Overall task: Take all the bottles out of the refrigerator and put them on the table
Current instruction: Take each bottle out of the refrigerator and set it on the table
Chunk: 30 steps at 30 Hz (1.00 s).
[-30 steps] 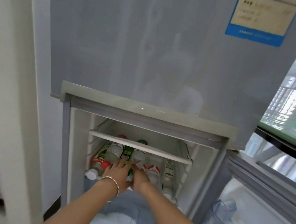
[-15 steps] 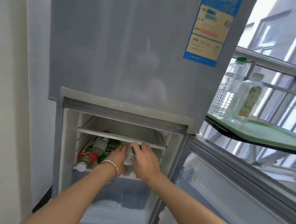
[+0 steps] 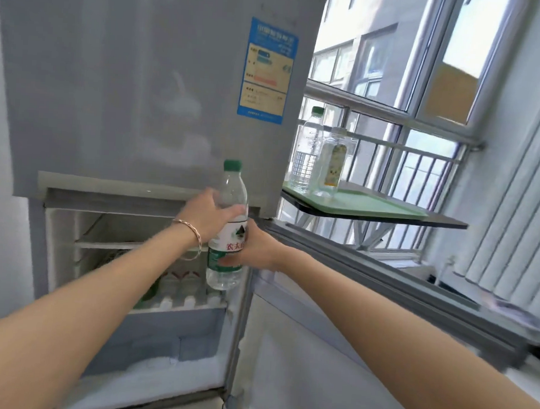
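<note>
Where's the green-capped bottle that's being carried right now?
In the head view the green-capped bottle is upright at centre frame, held by the left hand and right hand, in front of the open refrigerator compartment, left of the table.

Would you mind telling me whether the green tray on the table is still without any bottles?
No, two clear bottles already stand upright at the near end of the green tray on the table.
</note>
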{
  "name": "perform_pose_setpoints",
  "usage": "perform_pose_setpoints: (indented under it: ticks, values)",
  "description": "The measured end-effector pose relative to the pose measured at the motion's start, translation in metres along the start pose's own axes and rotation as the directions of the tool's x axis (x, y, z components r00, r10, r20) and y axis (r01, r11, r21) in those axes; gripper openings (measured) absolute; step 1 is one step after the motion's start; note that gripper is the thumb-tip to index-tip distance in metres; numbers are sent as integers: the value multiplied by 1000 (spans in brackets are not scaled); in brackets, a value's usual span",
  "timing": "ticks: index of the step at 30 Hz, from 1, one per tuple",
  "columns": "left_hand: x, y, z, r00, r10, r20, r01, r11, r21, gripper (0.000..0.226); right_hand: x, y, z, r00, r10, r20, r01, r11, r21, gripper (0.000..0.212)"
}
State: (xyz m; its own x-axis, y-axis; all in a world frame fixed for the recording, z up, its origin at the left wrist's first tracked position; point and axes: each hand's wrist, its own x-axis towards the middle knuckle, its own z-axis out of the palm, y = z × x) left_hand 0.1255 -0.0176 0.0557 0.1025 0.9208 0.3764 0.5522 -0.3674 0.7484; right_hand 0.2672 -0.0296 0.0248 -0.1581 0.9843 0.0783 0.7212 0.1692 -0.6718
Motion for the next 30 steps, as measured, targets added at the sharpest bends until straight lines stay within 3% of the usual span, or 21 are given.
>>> perform_pose_setpoints:
  ticks: [3,6,9,12,17,20,27,30]
  values:
    - [2,45,-7,994,105,-33,-107,993,-43,71,1,8,-26,990,-37,-137,58,987,151,103]
    - [9,88,-12,967,224,-120,-244,950,-196,74,-20,-13,-73,944,-33,-328,103,975,198,89]
    - [20,120,-4,959,253,-125,-280,909,-308,48,-34,-21,-123,897,-22,-441,142,960,243,70]
    - [34,155,27,950,311,13,-290,900,-325,31,-42,-14,-171,855,-24,-518,177,952,248,62]
    - [71,192,103,924,314,218,-241,921,-306,53,-19,44,-235,798,71,-599,37,985,166,77]
    - [91,202,145,914,278,296,-179,929,-323,46,1,80,-252,756,142,-639,-82,989,123,85]
    - [139,207,212,879,217,425,-174,975,-139,61,59,144,-280,668,249,-701,-274,958,79,45]
    - [156,211,225,876,191,443,-167,981,-95,65,78,156,-287,673,273,-688,-296,951,87,47]
